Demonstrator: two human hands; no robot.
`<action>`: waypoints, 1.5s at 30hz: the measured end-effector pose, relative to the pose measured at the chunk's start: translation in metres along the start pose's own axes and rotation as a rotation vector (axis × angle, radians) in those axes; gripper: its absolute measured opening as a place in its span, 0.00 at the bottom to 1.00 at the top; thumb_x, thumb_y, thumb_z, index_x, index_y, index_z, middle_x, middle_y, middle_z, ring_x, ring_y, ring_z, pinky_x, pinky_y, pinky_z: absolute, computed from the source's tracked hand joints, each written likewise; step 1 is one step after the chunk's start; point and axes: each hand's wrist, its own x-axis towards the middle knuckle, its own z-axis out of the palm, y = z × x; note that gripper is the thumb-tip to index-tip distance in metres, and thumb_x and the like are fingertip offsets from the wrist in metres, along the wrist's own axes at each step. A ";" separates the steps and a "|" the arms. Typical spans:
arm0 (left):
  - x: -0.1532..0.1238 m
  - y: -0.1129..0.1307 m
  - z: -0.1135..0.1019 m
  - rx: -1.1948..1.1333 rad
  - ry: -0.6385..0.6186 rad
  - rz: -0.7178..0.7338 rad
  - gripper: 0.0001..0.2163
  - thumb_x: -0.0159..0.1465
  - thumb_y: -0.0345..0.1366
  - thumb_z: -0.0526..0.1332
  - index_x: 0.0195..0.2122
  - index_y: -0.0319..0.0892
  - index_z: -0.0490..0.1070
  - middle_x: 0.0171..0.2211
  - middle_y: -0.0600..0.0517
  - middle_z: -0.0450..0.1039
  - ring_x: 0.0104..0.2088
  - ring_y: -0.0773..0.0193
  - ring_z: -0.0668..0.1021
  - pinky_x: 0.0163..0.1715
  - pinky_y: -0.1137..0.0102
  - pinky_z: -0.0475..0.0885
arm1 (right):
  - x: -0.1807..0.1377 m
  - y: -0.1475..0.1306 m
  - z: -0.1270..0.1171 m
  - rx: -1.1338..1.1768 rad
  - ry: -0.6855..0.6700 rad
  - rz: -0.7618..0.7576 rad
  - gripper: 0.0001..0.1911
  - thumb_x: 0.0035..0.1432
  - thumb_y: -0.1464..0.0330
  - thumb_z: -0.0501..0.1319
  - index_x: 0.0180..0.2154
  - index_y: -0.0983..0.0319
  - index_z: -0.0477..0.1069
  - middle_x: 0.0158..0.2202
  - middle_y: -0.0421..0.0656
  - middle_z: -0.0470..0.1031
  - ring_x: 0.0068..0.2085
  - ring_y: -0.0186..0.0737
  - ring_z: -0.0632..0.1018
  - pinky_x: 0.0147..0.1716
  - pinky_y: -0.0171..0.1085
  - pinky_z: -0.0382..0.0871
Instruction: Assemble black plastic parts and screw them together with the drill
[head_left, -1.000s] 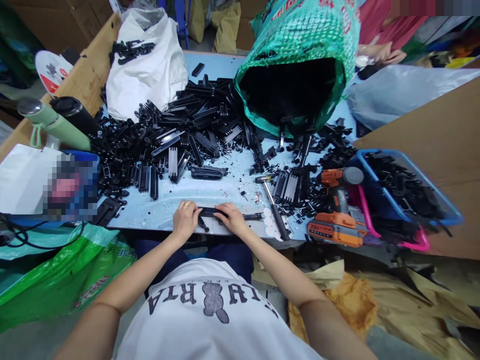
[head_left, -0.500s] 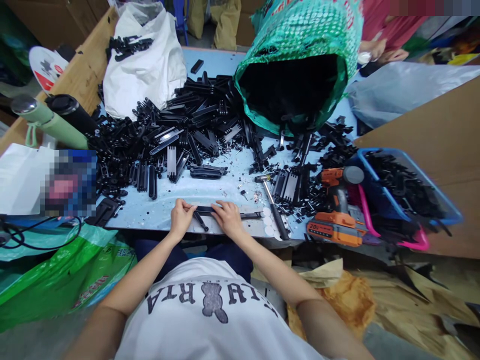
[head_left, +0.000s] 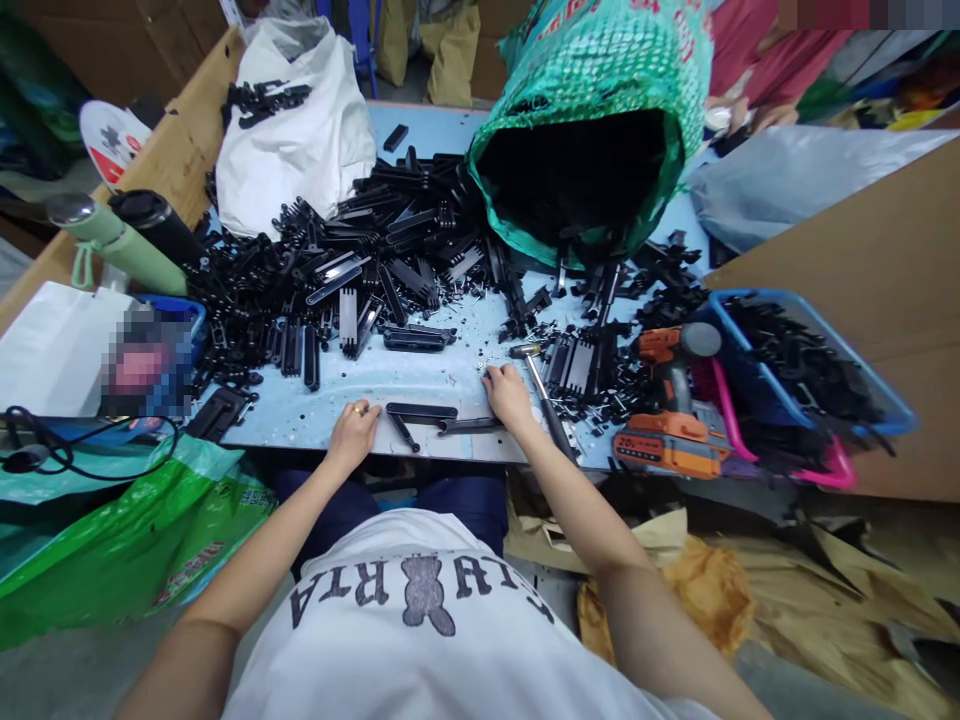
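Curled fingers close my left hand (head_left: 354, 432) at the table's front edge, just left of the black folding bracket; a small dark thing seems to show at its fingertips, too small to name. The bracket's flat bar (head_left: 421, 411) lies on the table with a thin black arm (head_left: 403, 428) angled from its left end. Another long black piece (head_left: 472, 426) reaches right from it, under my right wrist. My right hand (head_left: 511, 396) has its fingertips pinched together on the tabletop among tiny loose parts, left of the hammer (head_left: 546, 400). What it pinches is unclear.
Black plastic parts (head_left: 405, 225) are heaped across the table's back. A green woven sack (head_left: 592, 80) gapes behind them. On the right are an orange cordless drill (head_left: 667, 445) and a blue bin (head_left: 892, 415); bottles (head_left: 127, 245) stand left. A person in red (head_left: 802, 60) is at back right.
Both hands have let go of the black bracket, which now lies on the table. My right hand has moved right and forward to the small parts; my left has shifted slightly left.
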 end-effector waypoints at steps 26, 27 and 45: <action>0.010 0.011 0.016 0.139 0.211 0.426 0.14 0.64 0.26 0.49 0.48 0.37 0.68 0.44 0.41 0.72 0.44 0.60 0.75 0.40 0.65 0.70 | -0.045 -0.034 -0.017 0.340 -0.071 -0.394 0.08 0.60 0.66 0.55 0.34 0.63 0.69 0.33 0.45 0.74 0.34 0.38 0.75 0.34 0.33 0.64; 0.011 0.008 0.016 0.164 0.213 0.465 0.14 0.63 0.26 0.49 0.48 0.37 0.68 0.44 0.41 0.72 0.44 0.60 0.75 0.39 0.65 0.70 | -0.044 -0.036 -0.023 0.259 -0.107 -0.404 0.08 0.61 0.67 0.54 0.34 0.63 0.69 0.32 0.45 0.74 0.34 0.38 0.75 0.33 0.32 0.63; 0.040 0.052 0.025 0.240 -0.232 0.667 0.22 0.64 0.43 0.52 0.56 0.35 0.60 0.51 0.38 0.66 0.47 0.54 0.71 0.44 0.61 0.65 | -0.040 0.017 0.014 0.166 -0.052 -0.803 0.27 0.58 0.54 0.55 0.56 0.57 0.63 0.51 0.51 0.67 0.46 0.45 0.70 0.43 0.43 0.64</action>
